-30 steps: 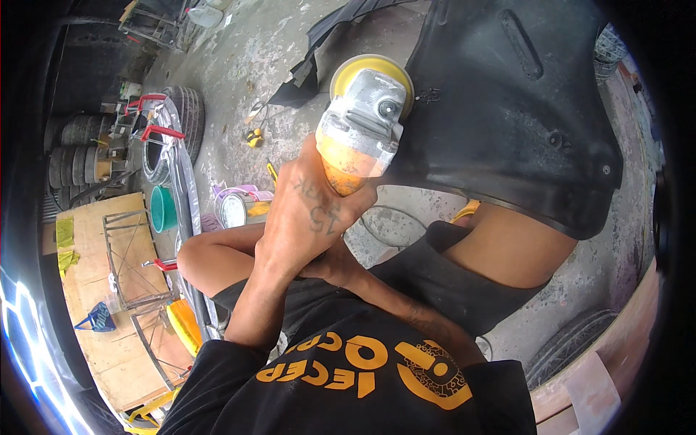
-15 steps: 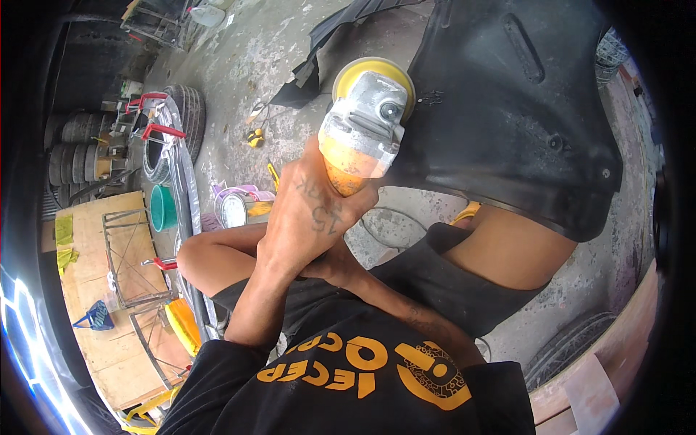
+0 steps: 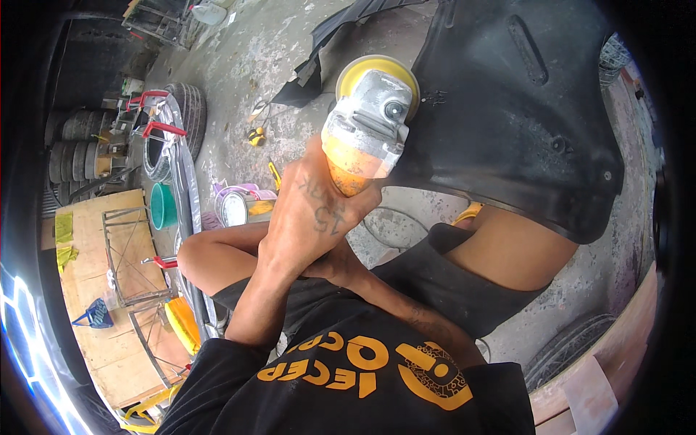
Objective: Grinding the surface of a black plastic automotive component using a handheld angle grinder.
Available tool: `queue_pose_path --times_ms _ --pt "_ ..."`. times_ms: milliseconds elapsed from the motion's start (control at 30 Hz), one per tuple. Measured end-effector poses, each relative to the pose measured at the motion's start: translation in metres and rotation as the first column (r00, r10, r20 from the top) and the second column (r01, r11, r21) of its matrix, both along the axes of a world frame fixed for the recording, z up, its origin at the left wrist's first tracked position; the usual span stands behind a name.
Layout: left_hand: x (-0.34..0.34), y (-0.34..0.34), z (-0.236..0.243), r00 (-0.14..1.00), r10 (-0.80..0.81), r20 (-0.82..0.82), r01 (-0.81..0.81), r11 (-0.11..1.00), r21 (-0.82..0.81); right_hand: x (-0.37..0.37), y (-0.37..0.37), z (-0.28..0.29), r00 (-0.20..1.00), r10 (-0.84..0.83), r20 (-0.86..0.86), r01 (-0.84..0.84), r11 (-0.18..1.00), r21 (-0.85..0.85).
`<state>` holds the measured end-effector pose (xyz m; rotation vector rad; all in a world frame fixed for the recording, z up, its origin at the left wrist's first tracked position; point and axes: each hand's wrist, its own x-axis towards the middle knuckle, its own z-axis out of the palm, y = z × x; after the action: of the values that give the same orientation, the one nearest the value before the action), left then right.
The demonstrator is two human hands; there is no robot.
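Floor: grey, blotched with pale patches (image 3: pixel 239 83). Far left: tyres (image 3: pixel 69 163) grouped against a dark background. Nearer: another tyre (image 3: pixel 191 116), standing upright, beside red clamps (image 3: pixel 165 130). A green bucket (image 3: pixel 162 206) sits below these in view; right of it, a can with a round white top (image 3: pixel 234 209). Lower left: plywood (image 3: pixel 83 272), a thin metal frame (image 3: pixel 109 248) overlapping it, yellow cloth (image 3: pixel 64 228) at its edge, and a blue bag (image 3: pixel 100 315). Top left: whitish jug (image 3: pixel 209 13). Lower right: dark tyre (image 3: pixel 569 348), partly hidden.
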<state>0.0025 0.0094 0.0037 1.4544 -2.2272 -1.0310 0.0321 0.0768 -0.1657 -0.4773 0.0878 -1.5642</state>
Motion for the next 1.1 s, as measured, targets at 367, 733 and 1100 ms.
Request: queue_pose_path --times_ms 367,733,1100 --pt "0.000 -0.001 -0.005 1.000 0.008 -0.027 -0.007 0.999 0.045 0.001 -0.005 0.013 0.833 0.110 0.542 -0.465 0.670 0.578" --pt "0.002 -0.002 -0.003 1.000 0.003 -0.004 -0.003 1.000 0.027 0.002 0.007 -0.003 0.862 -0.177 -0.476 0.153 0.984 -0.089" --pt "0.002 -0.001 -0.005 1.000 -0.010 -0.016 0.011 0.999 0.047 0.004 0.004 -0.012 0.974 0.004 -0.228 -0.001 1.000 0.011"
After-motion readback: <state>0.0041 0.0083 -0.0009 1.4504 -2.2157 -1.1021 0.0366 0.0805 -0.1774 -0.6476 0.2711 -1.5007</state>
